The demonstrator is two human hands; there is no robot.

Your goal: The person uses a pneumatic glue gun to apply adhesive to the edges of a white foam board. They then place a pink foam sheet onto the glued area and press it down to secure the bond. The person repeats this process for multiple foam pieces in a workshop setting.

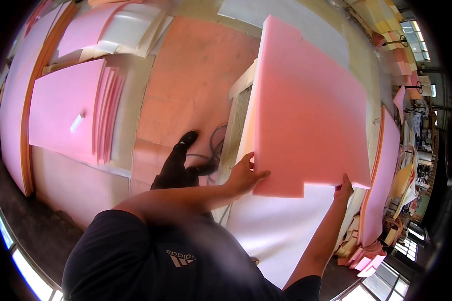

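A large pink foam sheet with a notch cut in its near edge lies over a work table at the right. My left hand grips its near left corner, thumb on top and fingers wrapped at the side edge. At the near right edge, my right hand pinches the same sheet, with its thumb against the top face. A white surface shows beneath the sheet, between my forearms. What lies directly under the pink foam is mostly hidden.
To the left, a stack of pink foam sheets bears a small white stick-like object. Cables lie on the orange-brown floor by my feet. More stacked foam stands beyond the table at the right.
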